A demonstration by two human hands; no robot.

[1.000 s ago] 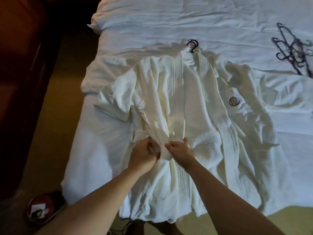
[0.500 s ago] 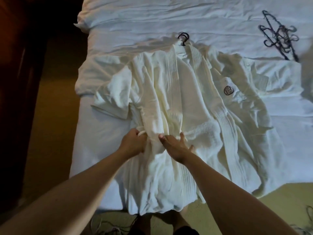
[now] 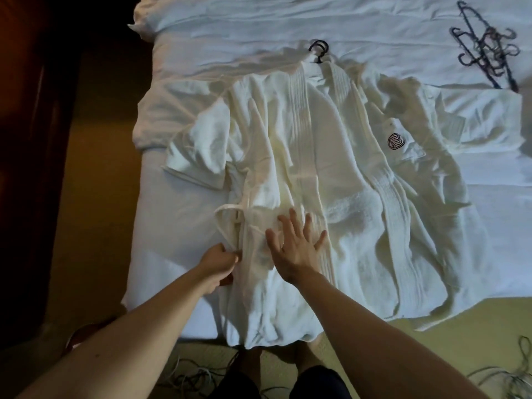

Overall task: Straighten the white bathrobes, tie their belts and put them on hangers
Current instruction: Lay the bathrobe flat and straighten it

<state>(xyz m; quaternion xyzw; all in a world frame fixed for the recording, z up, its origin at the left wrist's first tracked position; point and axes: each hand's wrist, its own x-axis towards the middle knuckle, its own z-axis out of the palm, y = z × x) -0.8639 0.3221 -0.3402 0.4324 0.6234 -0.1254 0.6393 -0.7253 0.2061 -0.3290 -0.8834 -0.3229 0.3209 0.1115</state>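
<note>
belt-tying step, by the look of it. white bathrobe (image 3: 331,174) lies spread front-up on the bed (image 3: 184,254), hem hanging over the near edge, collar toward the far side with a dark hanger hook (image 3: 319,50) poking out at the neck, so this one seems already on its hanger. left hand (image 3: 220,262) is curled at the robe's left side seam, gripping cloth there; looks like the lower run of the belt (image 3: 230,216), which loops out past the seam just above the fist, but i can't tell belt from robe fabric inside the grip. right hand (image 3: 296,246) is flat, fingers spread and straight, pressing the front panel down at waist level, just right of the left hand, holding nothing. my read: panel is being pinned smooth while the belt gets pulled around. next move calls for finding the other belt end (not visible, likely under or right of the robe), bringing both to the front centre over the pressed panel, and knotting without bunching the overlap. spare hangers (image 3: 486,48) sit in a heap at the far right of the bed, well apart from both hands.
</note>
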